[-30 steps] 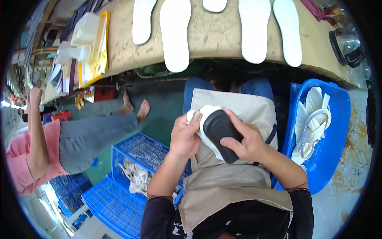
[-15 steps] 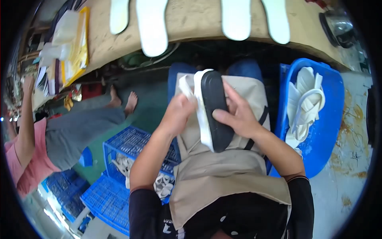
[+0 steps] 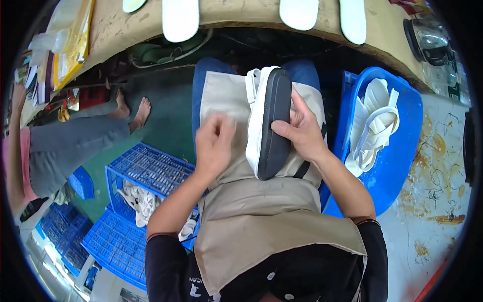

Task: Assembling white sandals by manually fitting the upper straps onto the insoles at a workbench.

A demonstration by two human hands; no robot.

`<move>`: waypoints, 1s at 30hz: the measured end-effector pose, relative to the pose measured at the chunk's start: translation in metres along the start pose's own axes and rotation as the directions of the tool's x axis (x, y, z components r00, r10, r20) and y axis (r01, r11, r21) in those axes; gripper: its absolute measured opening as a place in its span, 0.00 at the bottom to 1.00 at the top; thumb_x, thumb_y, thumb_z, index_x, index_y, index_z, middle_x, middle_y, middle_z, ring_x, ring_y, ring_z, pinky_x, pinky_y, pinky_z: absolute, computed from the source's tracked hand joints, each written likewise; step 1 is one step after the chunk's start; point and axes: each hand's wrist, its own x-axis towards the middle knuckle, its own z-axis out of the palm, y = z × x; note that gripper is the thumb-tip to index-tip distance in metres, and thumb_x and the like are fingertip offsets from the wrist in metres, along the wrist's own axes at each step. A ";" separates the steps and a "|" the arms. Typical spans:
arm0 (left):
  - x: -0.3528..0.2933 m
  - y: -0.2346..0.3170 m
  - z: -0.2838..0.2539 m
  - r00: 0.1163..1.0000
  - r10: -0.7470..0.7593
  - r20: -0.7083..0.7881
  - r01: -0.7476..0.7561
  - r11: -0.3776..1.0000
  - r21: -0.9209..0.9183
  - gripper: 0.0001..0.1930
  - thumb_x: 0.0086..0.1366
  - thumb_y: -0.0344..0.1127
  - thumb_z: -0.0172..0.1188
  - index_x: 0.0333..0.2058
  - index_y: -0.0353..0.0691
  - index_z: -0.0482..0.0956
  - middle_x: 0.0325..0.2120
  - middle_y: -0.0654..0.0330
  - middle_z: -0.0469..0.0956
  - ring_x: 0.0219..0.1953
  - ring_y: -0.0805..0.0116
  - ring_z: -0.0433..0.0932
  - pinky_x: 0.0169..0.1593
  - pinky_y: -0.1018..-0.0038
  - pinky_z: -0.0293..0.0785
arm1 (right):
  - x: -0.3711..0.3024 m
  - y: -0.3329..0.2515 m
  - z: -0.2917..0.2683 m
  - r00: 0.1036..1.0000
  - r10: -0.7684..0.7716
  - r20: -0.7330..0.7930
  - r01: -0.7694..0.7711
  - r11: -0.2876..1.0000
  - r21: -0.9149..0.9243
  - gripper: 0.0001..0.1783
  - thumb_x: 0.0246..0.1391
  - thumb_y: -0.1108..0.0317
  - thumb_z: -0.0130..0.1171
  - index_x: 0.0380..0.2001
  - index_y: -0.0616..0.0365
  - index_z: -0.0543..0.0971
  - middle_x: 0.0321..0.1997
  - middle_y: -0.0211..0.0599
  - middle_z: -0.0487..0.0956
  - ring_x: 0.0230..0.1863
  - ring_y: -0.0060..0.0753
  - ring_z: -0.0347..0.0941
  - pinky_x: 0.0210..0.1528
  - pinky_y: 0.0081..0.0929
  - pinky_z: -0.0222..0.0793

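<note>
A sandal [image 3: 275, 123] with a black sole and white sides stands tilted over my lap, its sole turned to the right. My right hand [image 3: 305, 129] grips it, thumb across the sole and fingers behind. From its far left side sticks out a white strap [image 3: 252, 84]. My left hand [image 3: 216, 143] hovers apart from the sandal, left of it, over the beige apron [image 3: 221, 98]. Its fingers are curled and slightly blurred; whether anything small is between them is hidden.
A blue tub [image 3: 402, 166] with white sandal uppers [image 3: 377, 123] is at my right. On the left are blue crates [image 3: 146, 166] with white shoe parts. White insoles [image 3: 181, 20] lie on the table [image 3: 231, 11] ahead. Another person's bare feet [image 3: 142, 112] show at left.
My left hand has let go of the strap and drawn back leftward and nearer. The sandal remains in my right hand. The whole view has shifted, with less of the table visible.
</note>
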 end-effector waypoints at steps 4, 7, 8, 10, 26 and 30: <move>-0.011 0.007 -0.008 0.898 -0.162 0.410 0.224 0.969 -0.107 0.13 0.72 0.37 0.53 0.32 0.35 0.79 0.22 0.66 0.72 0.24 0.78 0.64 0.28 0.80 0.63 | -0.007 0.009 0.001 1.000 0.022 -0.016 -0.022 1.000 0.007 0.58 0.45 0.78 0.71 0.74 0.59 0.47 0.58 0.53 0.75 0.49 0.38 0.78 0.52 0.28 0.75; -0.004 0.010 -0.005 0.792 -0.241 0.561 0.370 0.920 -0.128 0.15 0.74 0.39 0.50 0.29 0.38 0.77 0.21 0.66 0.72 0.22 0.78 0.62 0.27 0.82 0.61 | -0.010 0.020 -0.003 0.992 -0.125 0.022 0.127 0.989 -0.073 0.62 0.41 0.75 0.74 0.74 0.58 0.45 0.62 0.52 0.72 0.56 0.42 0.73 0.61 0.35 0.68; -0.004 0.010 -0.003 0.749 -0.261 0.608 0.418 0.899 -0.128 0.16 0.75 0.40 0.50 0.28 0.39 0.76 0.21 0.66 0.71 0.21 0.79 0.61 0.27 0.83 0.60 | -0.011 0.022 -0.004 0.984 -0.174 0.037 0.176 0.979 -0.097 0.64 0.39 0.75 0.75 0.74 0.58 0.45 0.63 0.52 0.71 0.58 0.44 0.72 0.63 0.38 0.66; -0.007 0.009 0.002 0.722 -0.303 0.622 0.511 0.840 -0.184 0.16 0.75 0.40 0.50 0.29 0.39 0.77 0.21 0.66 0.72 0.21 0.79 0.62 0.27 0.84 0.60 | -0.010 0.021 -0.003 0.992 -0.118 0.050 0.122 0.990 -0.068 0.65 0.38 0.74 0.76 0.74 0.57 0.45 0.64 0.51 0.70 0.60 0.45 0.70 0.65 0.39 0.64; 0.011 0.088 -0.033 0.975 0.153 0.161 -0.176 0.974 0.140 0.16 0.70 0.37 0.52 0.42 0.27 0.80 0.31 0.53 0.81 0.32 0.67 0.76 0.41 0.74 0.73 | -0.012 -0.019 0.053 0.943 -0.318 -0.098 0.321 0.947 0.023 0.68 0.45 0.65 0.76 0.75 0.56 0.33 0.68 0.60 0.65 0.64 0.49 0.68 0.63 0.36 0.65; 0.034 0.097 -0.017 0.743 0.647 0.168 -0.648 0.635 0.420 0.22 0.70 0.36 0.52 0.56 0.25 0.71 0.44 0.46 0.78 0.46 0.62 0.76 0.53 0.72 0.70 | -0.006 -0.020 0.086 0.808 -0.559 0.187 0.578 0.813 -0.064 0.54 0.57 0.57 0.68 0.74 0.63 0.44 0.57 0.52 0.77 0.51 0.34 0.76 0.51 0.27 0.72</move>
